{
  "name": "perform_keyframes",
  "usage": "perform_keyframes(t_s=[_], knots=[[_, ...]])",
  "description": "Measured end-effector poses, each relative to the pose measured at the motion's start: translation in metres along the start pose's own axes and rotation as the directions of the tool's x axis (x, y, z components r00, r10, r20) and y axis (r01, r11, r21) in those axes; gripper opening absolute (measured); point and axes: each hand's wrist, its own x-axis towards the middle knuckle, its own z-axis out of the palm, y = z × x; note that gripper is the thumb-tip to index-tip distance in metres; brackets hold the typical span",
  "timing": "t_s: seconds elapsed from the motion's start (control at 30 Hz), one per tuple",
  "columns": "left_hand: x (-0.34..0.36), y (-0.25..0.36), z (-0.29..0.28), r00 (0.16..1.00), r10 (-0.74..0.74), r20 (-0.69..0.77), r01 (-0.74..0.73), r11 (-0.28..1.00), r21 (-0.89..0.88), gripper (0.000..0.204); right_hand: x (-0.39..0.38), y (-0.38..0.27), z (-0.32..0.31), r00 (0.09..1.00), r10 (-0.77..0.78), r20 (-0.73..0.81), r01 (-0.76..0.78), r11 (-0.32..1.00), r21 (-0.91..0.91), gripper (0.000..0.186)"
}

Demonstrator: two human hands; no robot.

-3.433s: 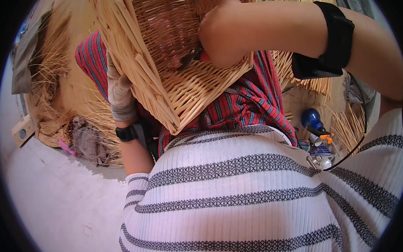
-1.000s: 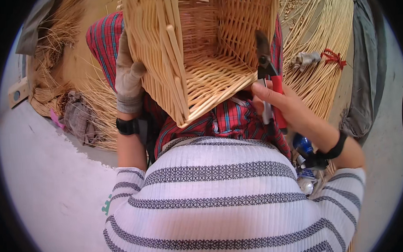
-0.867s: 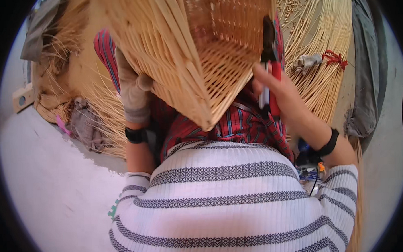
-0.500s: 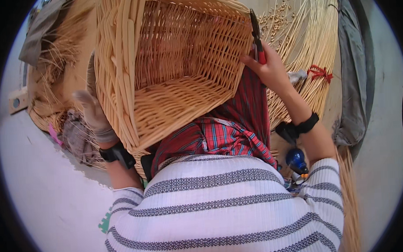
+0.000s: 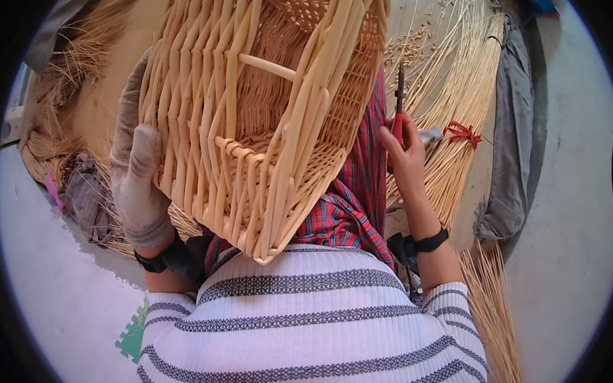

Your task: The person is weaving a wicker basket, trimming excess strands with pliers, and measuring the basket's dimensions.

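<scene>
Holding the wicker basket (image 5: 263, 119) tipped on its side over my lap, I have my left hand (image 5: 138, 174) in a grey work glove pressed flat against its outer woven wall, fingers spread and lying open along the weave rather than curled round anything. The basket's mouth faces toward me and to my right, so its rim sits between my two hands and its lowest corner touches my striped jumper (image 5: 304, 326). My right hand (image 5: 405, 157) is closed on a pair of red-handled cutters (image 5: 399, 110), thumb and fingers wrapped round the grips, the dark blades pointing up and away from me. The cutters stand just beside the basket's right rim, apart from it; whether the blades are parted I cannot tell.

Under my right fingers a red plaid cloth (image 5: 351, 210) covers my knees. Beyond them a fan of pale willow rods (image 5: 465, 98) lies on the floor, tied with a red cord (image 5: 463, 133), with a grey cloth (image 5: 514, 137) past that. By my left wrist lies a crumpled grey rag (image 5: 87, 199) on more loose straw.

The floor is pale concrete (image 5: 47, 295), open to my left and far right; the basket fills the space ahead of my fingers.
</scene>
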Motion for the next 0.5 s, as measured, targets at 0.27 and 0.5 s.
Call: perform_keyframes(t_s=[0.27, 0.5], knots=[[-0.006, 0.009, 0.018, 0.999, -0.002, 0.042, 0.003, 0.999, -0.041, 0.059, 0.006, -0.079, -0.016, 0.826, -0.499, 0.261, 0.426, 0.253, -0.869, 0.069], [-0.009, 0.015, 0.027, 0.995, 0.007, 0.104, -0.008, 1.000, 0.004, 0.061, 0.026, -0.124, -0.012, 0.814, -0.367, 0.451, 0.446, -0.103, -0.889, 0.049]])
